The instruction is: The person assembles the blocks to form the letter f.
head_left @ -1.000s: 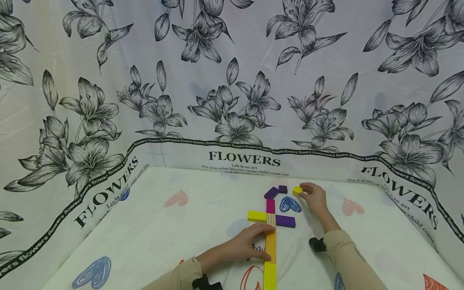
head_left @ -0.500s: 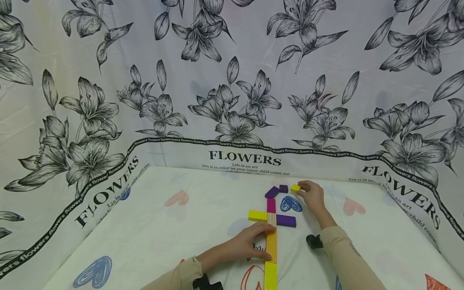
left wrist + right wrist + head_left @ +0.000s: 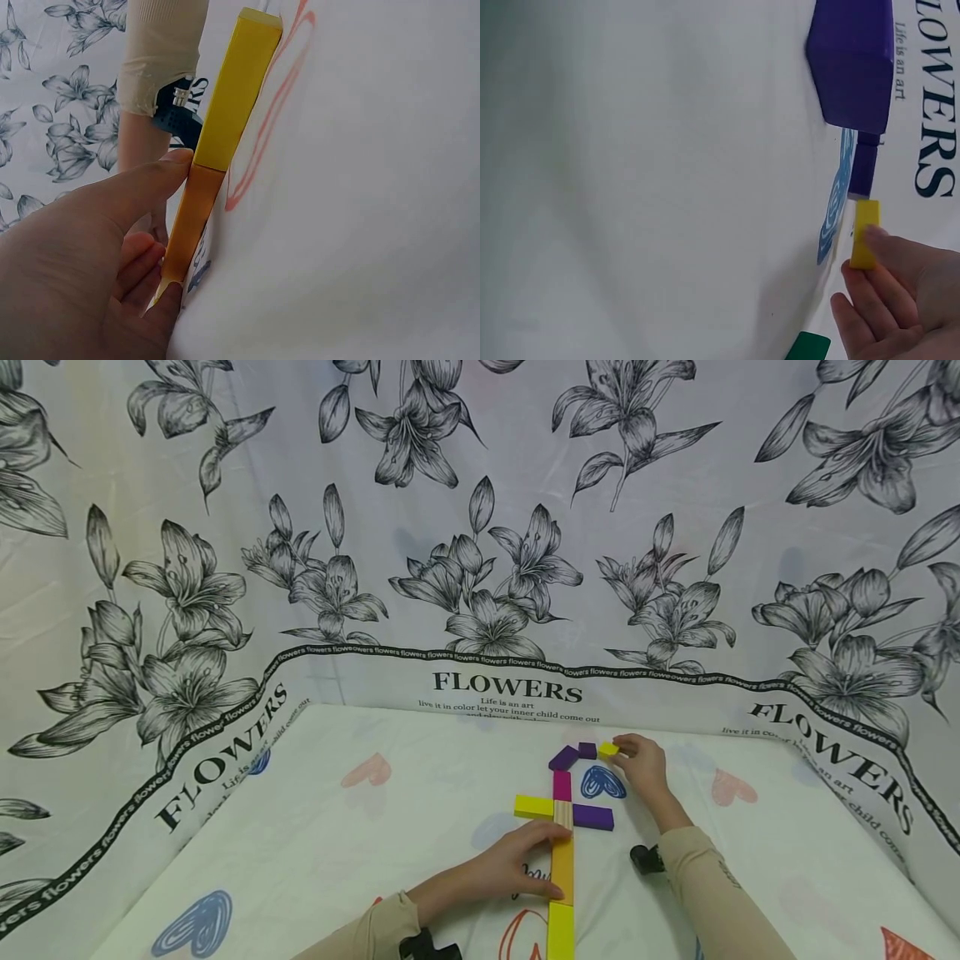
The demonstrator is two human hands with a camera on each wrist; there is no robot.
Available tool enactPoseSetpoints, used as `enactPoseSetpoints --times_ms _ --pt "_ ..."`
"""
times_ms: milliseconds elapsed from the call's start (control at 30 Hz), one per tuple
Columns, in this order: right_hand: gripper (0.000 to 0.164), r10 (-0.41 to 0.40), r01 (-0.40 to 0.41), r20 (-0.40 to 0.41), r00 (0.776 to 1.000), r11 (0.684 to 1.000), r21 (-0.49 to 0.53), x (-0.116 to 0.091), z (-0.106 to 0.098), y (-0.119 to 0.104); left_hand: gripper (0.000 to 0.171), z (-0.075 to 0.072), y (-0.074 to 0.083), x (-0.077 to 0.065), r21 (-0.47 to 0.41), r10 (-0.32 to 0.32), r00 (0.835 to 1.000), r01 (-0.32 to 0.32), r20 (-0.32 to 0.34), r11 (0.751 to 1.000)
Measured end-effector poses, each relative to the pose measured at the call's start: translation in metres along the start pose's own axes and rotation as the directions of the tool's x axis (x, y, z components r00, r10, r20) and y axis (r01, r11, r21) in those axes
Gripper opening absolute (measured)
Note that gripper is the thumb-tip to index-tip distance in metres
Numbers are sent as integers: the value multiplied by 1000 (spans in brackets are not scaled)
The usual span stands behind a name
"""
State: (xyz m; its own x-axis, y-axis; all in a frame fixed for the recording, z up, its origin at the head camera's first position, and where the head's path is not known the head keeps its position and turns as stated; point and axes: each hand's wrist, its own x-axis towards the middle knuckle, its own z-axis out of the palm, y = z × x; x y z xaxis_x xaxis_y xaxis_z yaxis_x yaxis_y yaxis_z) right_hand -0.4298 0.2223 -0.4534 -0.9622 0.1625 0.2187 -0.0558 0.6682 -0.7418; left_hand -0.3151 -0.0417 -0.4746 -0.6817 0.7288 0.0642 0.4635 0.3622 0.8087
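Observation:
In the head view my right hand (image 3: 643, 768) pinches a small yellow block (image 3: 607, 749) between thumb and fingers. The block lies beside a small purple block (image 3: 587, 750); whether they touch, I cannot tell. A slanted purple block (image 3: 563, 757) and a pink block (image 3: 562, 785) carry the row on downward. My left hand (image 3: 495, 867) holds a long orange block (image 3: 562, 868) by thumb and fingers spread along it. In the left wrist view, a long yellow block (image 3: 238, 90) meets the orange block's (image 3: 193, 217) end at the thumb.
A plain wood block (image 3: 563, 814) sits between a yellow block (image 3: 533, 807) on the left and a purple block (image 3: 593, 817) on the right. A green block (image 3: 808, 346) shows in the right wrist view. A flower-printed curtain (image 3: 405, 610) stands behind the heart-patterned cloth (image 3: 300, 827).
My right hand has moved slightly left with the small yellow block, closing the gap to the small purple block. The left hand has stayed in place on the orange block.

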Motion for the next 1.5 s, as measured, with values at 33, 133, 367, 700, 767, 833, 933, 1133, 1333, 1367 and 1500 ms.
enactPoseSetpoints --times_ms 33,133,367,700,767,833,933,1133,1333,1367,1500 --pt "34 -3 3 0 1000 1000 1 0 0 0 68 0 0 0 0 1 1000 -1 0 1000" --pt "33 -8 8 -3 1000 1000 8 -1 -1 0 68 0 -1 0 -3 4 1000 -4 2 1000" --pt "33 -15 15 -5 1000 1000 -6 0 -1 -1 68 0 0 0 1 11 1000 -11 1 1000" --pt "33 7 -7 2 1000 1000 -21 0 1 0 69 0 0 -1 9 11 1000 -11 -2 1000" --pt "33 7 -7 3 1000 1000 -21 0 1 1 69 0 0 -1 13 13 1000 -13 -3 1000" --pt "33 9 -8 7 1000 1000 -23 0 0 1 69 0 0 0 14 12 1000 -12 -4 1000" --pt "33 12 -11 16 1000 1000 -29 0 0 1 68 0 0 0 10 6 1000 -6 -4 1000" --pt "34 12 -11 27 1000 999 -37 -1 0 1 68 0 -1 0 8 4 1000 -4 -4 1000" --pt "35 26 -24 41 999 999 -39 -1 0 -1 69 0 -2 0 14 20 1000 -20 -1 1000" --pt "35 28 -27 43 999 999 -39 -1 0 -1 69 -1 -2 0 14 22 1000 -22 -1 1000" --pt "35 39 -37 49 998 999 -33 -1 1 1 69 -1 -2 -1 13 14 1000 -14 0 1000"
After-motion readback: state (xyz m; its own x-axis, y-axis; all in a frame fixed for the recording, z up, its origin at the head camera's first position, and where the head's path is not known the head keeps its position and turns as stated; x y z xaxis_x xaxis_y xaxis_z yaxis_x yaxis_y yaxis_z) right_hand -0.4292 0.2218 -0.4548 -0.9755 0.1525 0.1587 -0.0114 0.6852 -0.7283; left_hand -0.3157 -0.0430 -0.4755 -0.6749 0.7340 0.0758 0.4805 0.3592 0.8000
